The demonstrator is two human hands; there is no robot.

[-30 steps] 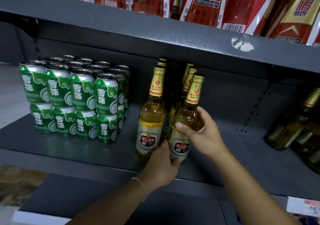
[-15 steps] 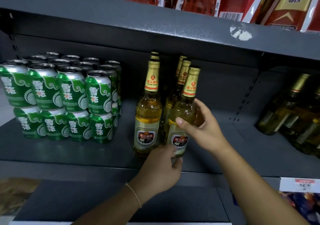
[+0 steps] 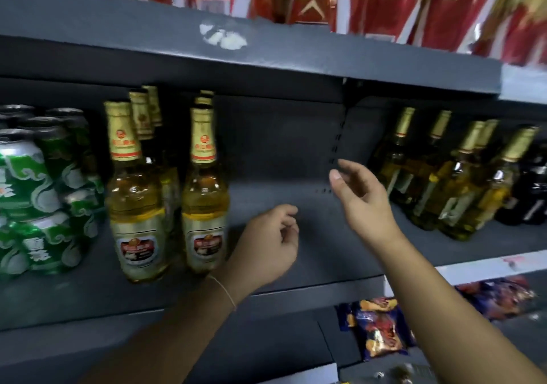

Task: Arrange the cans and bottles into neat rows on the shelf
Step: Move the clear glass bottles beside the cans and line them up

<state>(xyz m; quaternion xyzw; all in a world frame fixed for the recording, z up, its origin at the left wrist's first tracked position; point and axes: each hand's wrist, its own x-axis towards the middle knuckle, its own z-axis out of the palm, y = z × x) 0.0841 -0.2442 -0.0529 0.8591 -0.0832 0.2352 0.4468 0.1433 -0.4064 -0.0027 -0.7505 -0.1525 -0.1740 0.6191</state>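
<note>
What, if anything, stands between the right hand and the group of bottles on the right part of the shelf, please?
Nothing visible does. The right hand hangs empty in the air, fingers loose, just left of the olive bottles, with only bare shelf and back panel between them. The left hand sits lower, nearer the amber bottles, out of that path.

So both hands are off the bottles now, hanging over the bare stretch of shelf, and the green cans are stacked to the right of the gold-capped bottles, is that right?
Not quite: in the head view the green cans are stacked to the left of the gold-capped bottles, not the right. The rest holds: the left hand and right hand hold nothing and hang over the bare stretch of shelf.
</note>
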